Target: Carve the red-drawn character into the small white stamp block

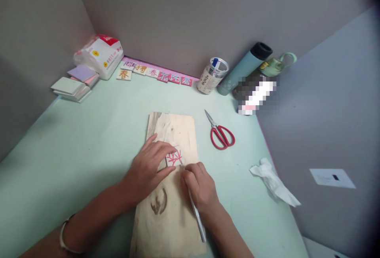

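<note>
A small white square block point(173, 156) with red character lines lies flat on a wooden board point(178, 129). Thumb and fingers of my left hand point(151, 162) grip it from its left, top and bottom edges. My right hand point(199, 186) is closed around a slim, silver craft knife point(196, 212), held like a pen. Its handle slants down towards me, and its tip is at the block's lower right corner. Whether the tip is cutting in, I cannot tell. A small pale bit point(183, 161) sits beside that corner.
Red-handled scissors point(222, 136) lie right of the board, and a crumpled tissue point(274, 183) farther right. Along the back stand a tissue pack point(103, 56), stacked blocks point(69, 87), character tiles point(163, 76), a clear jar point(209, 79) and a blue-green bottle point(243, 70). Grey walls enclose the table.
</note>
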Demonstrator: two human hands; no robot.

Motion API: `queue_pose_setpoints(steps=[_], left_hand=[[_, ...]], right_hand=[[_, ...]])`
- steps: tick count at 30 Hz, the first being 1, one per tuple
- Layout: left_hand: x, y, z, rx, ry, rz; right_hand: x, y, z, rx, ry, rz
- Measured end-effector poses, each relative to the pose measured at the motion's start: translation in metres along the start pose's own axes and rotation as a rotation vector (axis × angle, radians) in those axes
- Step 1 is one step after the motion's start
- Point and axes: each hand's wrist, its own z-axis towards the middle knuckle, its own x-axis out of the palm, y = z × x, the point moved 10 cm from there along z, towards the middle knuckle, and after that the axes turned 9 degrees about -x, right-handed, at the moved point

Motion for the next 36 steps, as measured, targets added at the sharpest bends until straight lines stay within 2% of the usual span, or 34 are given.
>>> queue_pose_setpoints(steps=[3,6,10,22,29,36], left_hand=[[0.0,0.0,0.0,-0.002,-0.006,0.005],[0.0,0.0,-0.001,0.003,0.002,0.011],[0.001,0.0,-0.001,0.007,0.016,0.015],[0.001,0.0,0.0,0.015,0.02,0.007],[0.002,0.004,-0.001,-0.01,0.037,-0.018],[0.003,0.008,-0.001,-0.02,0.085,-0.035]], right_hand=[[-0.007,-0.006,-0.001,0.048,-0.096,0.11],[-0.009,-0.023,-0.007,0.22,-0.17,0.306],[-0.006,-0.038,-0.016,0.423,-0.176,0.447],[0.011,-0.049,-0.025,0.585,-0.075,0.634],[0.02,-0.061,-0.032,0.705,-0.064,0.894],[0.02,-0.065,-0.03,0.715,0.011,0.946]])
